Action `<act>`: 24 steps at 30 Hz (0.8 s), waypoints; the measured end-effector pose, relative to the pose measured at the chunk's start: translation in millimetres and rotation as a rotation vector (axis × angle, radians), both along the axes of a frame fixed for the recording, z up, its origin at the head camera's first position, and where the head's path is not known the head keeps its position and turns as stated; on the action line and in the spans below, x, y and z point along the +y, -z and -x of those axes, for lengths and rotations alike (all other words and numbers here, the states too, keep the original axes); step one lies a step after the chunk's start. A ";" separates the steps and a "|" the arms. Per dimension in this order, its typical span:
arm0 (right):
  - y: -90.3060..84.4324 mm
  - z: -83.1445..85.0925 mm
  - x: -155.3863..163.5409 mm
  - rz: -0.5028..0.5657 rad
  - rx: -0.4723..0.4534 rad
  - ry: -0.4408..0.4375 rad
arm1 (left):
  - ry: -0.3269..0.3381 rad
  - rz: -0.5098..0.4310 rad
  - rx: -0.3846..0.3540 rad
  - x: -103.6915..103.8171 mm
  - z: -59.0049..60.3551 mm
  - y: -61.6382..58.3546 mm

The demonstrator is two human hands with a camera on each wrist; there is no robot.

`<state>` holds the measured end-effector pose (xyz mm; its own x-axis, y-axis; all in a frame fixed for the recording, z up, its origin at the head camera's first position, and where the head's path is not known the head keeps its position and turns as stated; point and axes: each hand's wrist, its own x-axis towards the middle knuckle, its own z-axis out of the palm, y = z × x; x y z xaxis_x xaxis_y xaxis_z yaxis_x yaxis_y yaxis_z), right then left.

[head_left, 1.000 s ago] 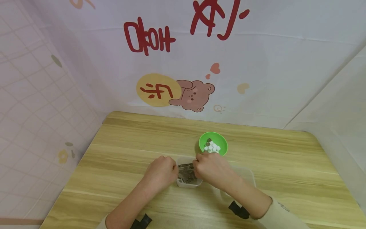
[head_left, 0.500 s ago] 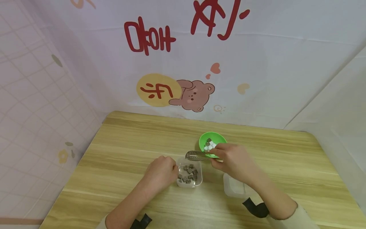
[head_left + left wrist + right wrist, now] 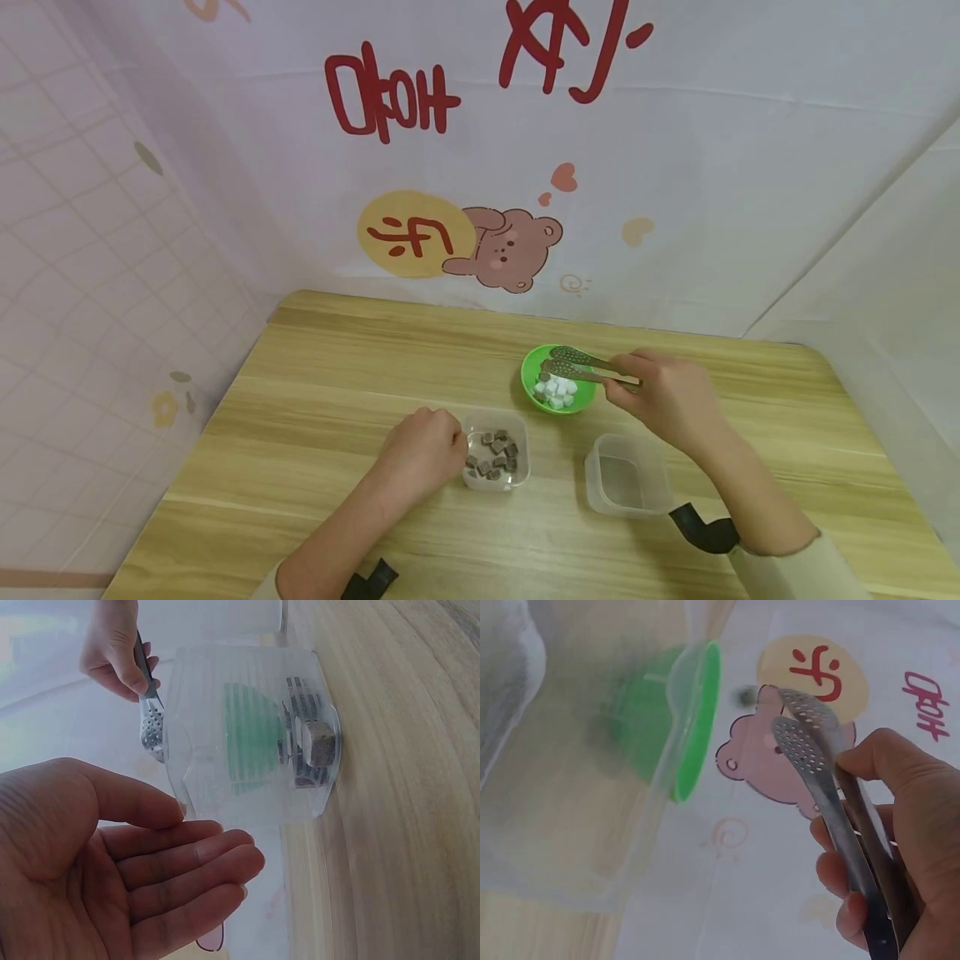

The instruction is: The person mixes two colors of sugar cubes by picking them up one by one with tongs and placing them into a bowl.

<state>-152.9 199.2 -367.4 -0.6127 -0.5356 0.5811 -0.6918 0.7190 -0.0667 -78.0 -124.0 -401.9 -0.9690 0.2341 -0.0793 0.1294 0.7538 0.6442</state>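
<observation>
My right hand (image 3: 667,396) holds metal tongs (image 3: 573,361) with perforated tips over a green bowl (image 3: 528,389). The tips stand apart; just off them, in the right wrist view, a blurred dark piece (image 3: 746,696) shows in the air beside the bowl's rim. White cubes (image 3: 555,390) and a few brown ones lie in the bowl, partly covered by the tongs. My left hand (image 3: 427,446) is at the left side of a clear plastic container (image 3: 522,425), its thumb and forefinger pinching the rim. Several brown cubes (image 3: 498,447) sit scattered on that container's floor.
A second clear container (image 3: 630,479), with nothing visible inside, stands right of the first, below the right forearm. All of it rests on a wood-grain table (image 3: 360,358). A printed white cloth (image 3: 712,208) hangs behind the table's far edge.
My right hand has lifted the tongs out of the left container and carried them up and right to over the green bowl, where their tips now spread. My left hand has stayed put.
</observation>
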 end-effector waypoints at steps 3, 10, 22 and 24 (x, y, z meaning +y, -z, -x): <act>2.2 1.2 4.8 0.020 -0.005 0.045 | -0.004 0.002 -0.001 0.1 0.4 -0.1; 1.8 -1.7 6.3 0.013 -0.064 0.083 | -0.004 0.004 -0.003 0.3 0.3 -0.8; -4.0 -17.7 -14.9 -0.051 -0.095 -0.057 | -0.005 0.004 -0.004 0.3 -0.6 -1.3; -4.3 -20.8 -20.2 -0.072 -0.103 -0.084 | -0.004 0.007 -0.006 0.4 -0.7 -1.1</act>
